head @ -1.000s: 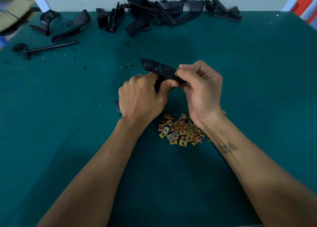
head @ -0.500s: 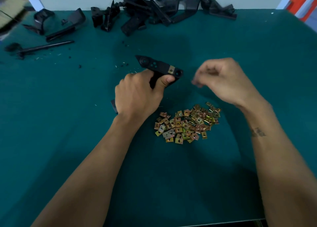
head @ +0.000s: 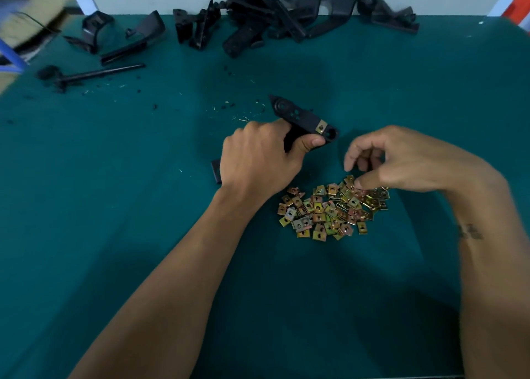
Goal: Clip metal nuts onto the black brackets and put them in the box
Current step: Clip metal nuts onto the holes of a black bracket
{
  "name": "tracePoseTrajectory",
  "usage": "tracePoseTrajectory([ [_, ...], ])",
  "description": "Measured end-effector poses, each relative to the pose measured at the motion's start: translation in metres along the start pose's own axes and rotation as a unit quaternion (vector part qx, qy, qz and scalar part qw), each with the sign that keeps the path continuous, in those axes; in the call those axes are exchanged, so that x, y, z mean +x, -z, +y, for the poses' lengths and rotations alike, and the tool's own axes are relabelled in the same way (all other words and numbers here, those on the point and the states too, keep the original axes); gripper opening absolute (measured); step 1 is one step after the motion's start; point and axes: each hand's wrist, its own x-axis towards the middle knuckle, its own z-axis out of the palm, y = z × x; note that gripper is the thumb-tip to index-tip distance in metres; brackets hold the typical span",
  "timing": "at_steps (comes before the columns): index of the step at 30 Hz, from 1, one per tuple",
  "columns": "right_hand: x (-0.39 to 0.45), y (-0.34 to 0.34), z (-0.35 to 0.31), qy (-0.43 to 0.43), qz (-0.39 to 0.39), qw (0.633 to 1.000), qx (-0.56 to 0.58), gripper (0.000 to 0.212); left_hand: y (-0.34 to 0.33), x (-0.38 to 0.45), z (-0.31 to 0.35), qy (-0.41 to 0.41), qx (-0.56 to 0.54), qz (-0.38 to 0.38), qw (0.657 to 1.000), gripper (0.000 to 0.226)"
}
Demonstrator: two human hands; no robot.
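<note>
Your one head-worn camera looks forward and down, close over the green tabletop (head: 114, 235), wall at 12 o'clock.

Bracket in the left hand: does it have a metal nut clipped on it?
Yes, the bracket gripped by the left hand carries one brass-coloured nut clipped near its right end.

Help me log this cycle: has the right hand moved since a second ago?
Yes. The right hand has left the black bracket held by the left hand and dropped toward the pile of metal nuts, its thumb at the pile's far edge.
</note>
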Motion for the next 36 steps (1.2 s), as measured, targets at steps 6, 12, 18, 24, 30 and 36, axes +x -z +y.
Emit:
tracePoseTrajectory([
  [6, 0.005, -0.006, 0.001, 0.005, 0.006, 1.000, -0.025, 0.018, -0.002, -0.002, 0.002, -0.033, 0.028, 0.010, 0.999, 0.067],
  [12, 0.006, -0.005, 0.005, 0.044, 0.041, 0.997, 0.044, 0.020, -0.003, -0.002, 0.001, -0.033, 0.011, 0.013, 0.999, 0.060],
  [18, 0.007, -0.005, 0.009, 0.094, 0.079, 0.982, 0.143, 0.019, -0.004, -0.002, 0.000, -0.029, -0.004, 0.014, 0.999, 0.061],
  [24, 0.009, -0.010, 0.006, 0.077, 0.067, 0.987, 0.126, 0.027, -0.004, -0.001, 0.000, -0.017, 0.001, -0.006, 1.000, 0.068],
  [30, 0.009, -0.009, 0.002, 0.048, 0.050, 0.995, 0.065, 0.019, -0.004, 0.000, -0.001, -0.009, 0.013, -0.019, 1.000, 0.074],
  [36, 0.007, -0.001, 0.013, 0.037, 0.099, 0.993, 0.059, 0.001, -0.004, 0.001, -0.001, 0.001, 0.012, -0.027, 1.000, 0.076],
])
